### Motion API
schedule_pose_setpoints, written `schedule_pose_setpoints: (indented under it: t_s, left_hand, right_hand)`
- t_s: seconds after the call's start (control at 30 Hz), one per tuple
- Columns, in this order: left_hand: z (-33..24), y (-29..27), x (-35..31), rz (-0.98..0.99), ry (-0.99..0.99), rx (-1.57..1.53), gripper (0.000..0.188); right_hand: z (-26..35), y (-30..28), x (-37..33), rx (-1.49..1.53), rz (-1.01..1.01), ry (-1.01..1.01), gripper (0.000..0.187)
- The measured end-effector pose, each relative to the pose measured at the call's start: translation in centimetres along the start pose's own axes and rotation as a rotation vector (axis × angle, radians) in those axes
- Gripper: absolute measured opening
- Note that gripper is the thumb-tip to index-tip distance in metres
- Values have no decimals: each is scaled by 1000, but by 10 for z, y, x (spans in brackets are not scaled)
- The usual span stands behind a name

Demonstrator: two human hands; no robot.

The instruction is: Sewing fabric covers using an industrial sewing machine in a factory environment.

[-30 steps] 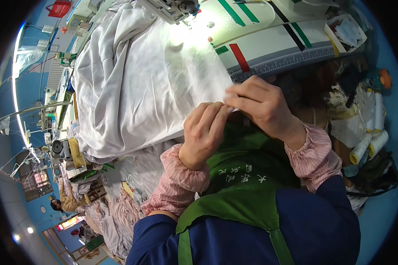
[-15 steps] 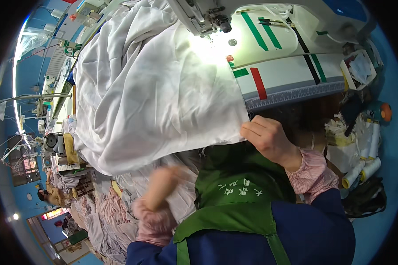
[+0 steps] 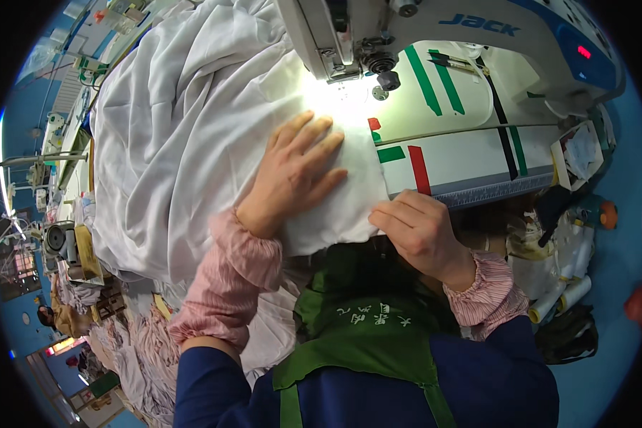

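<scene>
Probably limp, white fabric (image 3: 192,178) suits corner-pinching, as right hand (image 3: 417,232) does off white table's (image 3: 464,151) front edge; left hand (image 3: 289,171) splays flat atop.

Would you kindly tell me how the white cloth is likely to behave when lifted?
The white cloth is probably floppy, since soft folds run through its left side. The edge pinched by the right hand looks thin, so it may feel light there; the bunched part could drag, being broadly spread.
</scene>
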State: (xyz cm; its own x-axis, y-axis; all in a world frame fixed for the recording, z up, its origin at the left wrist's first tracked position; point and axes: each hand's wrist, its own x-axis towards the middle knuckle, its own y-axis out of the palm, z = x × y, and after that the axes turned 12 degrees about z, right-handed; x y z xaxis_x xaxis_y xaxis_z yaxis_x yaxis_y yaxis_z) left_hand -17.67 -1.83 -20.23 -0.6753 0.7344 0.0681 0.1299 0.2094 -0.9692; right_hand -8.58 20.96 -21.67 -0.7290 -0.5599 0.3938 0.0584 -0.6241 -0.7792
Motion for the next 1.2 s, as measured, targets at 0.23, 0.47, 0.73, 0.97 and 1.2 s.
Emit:
schedule_pose_setpoints:
  t_s: [0.23,0.47,0.73,0.97,1.2]
  left_hand:
    - [50,0,34,-55,84,20,47]
    - [85,-11,68,-10,97,1,48]
    - [139,-10,105,120,81,-66,41]
    - [127,-30,100,-37,230,236,37]
    - [19,-23,-22,-178,-53,1,42]
  right_hand:
    - [-23,0,32,-4,-6,25,27]
    - [-46,3,65,-34,-51,37,24]
    - [-64,6,90,-128,-31,120,17]
    - [-50,13,80,-278,-116,147,16]
    - [-53,12,79,-287,-95,135,14]
